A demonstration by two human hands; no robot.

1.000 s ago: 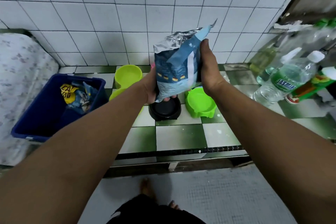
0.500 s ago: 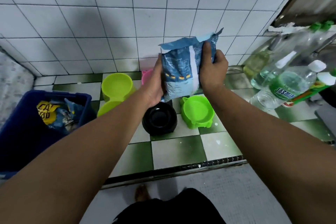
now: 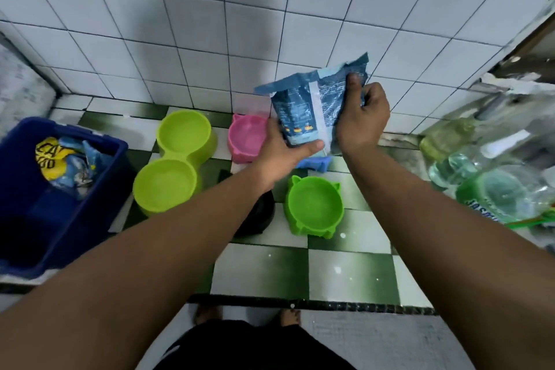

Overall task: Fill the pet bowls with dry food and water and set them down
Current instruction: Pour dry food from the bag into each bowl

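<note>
I hold a blue dry-food bag (image 3: 312, 105) upright above the counter with both hands. My left hand (image 3: 282, 153) grips its lower left side. My right hand (image 3: 362, 117) clutches its upper right part near the torn top. Under the bag lie a pink cat-shaped bowl (image 3: 244, 138), a blue bowl (image 3: 315, 163) mostly hidden, a green cat-shaped bowl (image 3: 313, 209) and a black bowl (image 3: 259, 215) half covered by my left forearm. A lime double bowl (image 3: 174, 162) sits to the left. All visible bowls look empty.
A dark blue bin (image 3: 60, 189) with food packets stands at the left. Several water bottles (image 3: 486, 177) crowd the right side of the green-and-white tiled counter (image 3: 330, 267). A white tiled wall rises behind. My feet are on the floor below the counter edge.
The bag has moved lower and farther back, over the pink and blue bowls. The view has tipped down and left, bringing the pink bowl and the whole double bowl into sight.
</note>
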